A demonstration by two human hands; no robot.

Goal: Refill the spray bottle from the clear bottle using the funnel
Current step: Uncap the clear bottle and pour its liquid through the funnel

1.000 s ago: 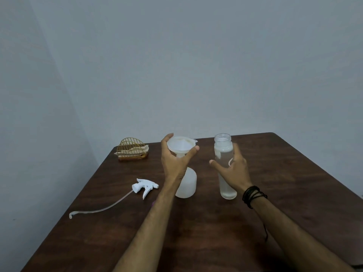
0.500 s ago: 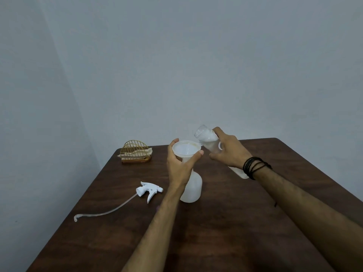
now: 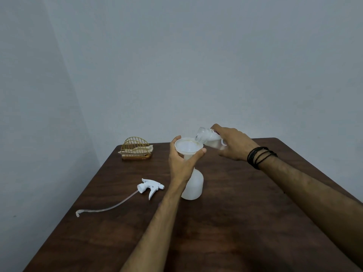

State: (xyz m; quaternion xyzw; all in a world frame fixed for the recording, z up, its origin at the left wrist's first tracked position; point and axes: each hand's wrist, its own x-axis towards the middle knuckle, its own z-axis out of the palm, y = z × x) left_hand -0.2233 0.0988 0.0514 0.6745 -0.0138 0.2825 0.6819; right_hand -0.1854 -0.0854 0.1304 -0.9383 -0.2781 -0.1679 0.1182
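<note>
Over table | left hand (image 3: 181, 163) pinches funnel (image 3: 188, 147) steady | right hand (image 3: 232, 143) clasps clear bottle (image 3: 208, 137), tipped to pour

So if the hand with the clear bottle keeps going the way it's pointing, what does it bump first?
Probably the funnel. The right hand aims the bottle left and slightly down, its mouth just over the funnel's far rim. The left hand gripping the funnel comes next, though depth is hard to judge.
</note>
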